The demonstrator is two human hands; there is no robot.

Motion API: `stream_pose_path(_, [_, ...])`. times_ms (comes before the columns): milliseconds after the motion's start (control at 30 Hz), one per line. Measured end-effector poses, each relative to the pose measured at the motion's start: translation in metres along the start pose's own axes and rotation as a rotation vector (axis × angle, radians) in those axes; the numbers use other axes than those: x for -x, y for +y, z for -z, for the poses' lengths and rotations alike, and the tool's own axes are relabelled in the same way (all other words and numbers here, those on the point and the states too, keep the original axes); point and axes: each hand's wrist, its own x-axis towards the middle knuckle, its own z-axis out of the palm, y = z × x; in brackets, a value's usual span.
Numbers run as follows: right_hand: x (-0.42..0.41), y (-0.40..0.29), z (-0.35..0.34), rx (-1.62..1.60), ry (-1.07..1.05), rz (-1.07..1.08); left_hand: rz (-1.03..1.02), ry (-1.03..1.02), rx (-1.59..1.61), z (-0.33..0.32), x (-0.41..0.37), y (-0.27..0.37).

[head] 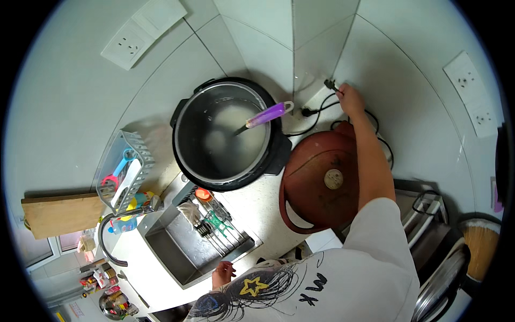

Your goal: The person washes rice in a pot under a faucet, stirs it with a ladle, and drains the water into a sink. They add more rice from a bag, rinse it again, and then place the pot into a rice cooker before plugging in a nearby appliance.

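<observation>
My right hand [351, 100] is stretched to the corner of the worktop, gripping a black power cord plug [330, 84] by its cord end. Just below it, a second black plug [309, 112] lies on the worktop. My right forearm passes over a round dark red appliance [314, 177] with a loop handle. To its left stands a black electric pressure cooker [277, 141], lidless, with cloudy liquid inside and a purple-handled utensil [267, 115] leaning on the rim. At the sink's front edge, my left hand [223, 275] hangs with loosely curled fingers, holding nothing.
A steel sink [169, 257] bears a rack with a green peeler [217, 222] and other utensils. Left are a curved faucet [105, 237], a grey plastic basket [136, 149] and a wooden cutting board [60, 213]. Wall sockets [128, 46] are above; pan lids [438, 285] stand at right.
</observation>
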Motion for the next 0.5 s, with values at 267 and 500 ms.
stream_pose_path(267, [0.101,-0.04,0.202,-0.101,0.604,0.15,-0.158,-0.188,-0.069,-0.004,-0.035,0.021])
stream_pose_path(500, [0.149,-0.07,0.339,-0.296,1.038,0.209,-0.32,-0.233,-0.047,0.002,-0.056,0.025])
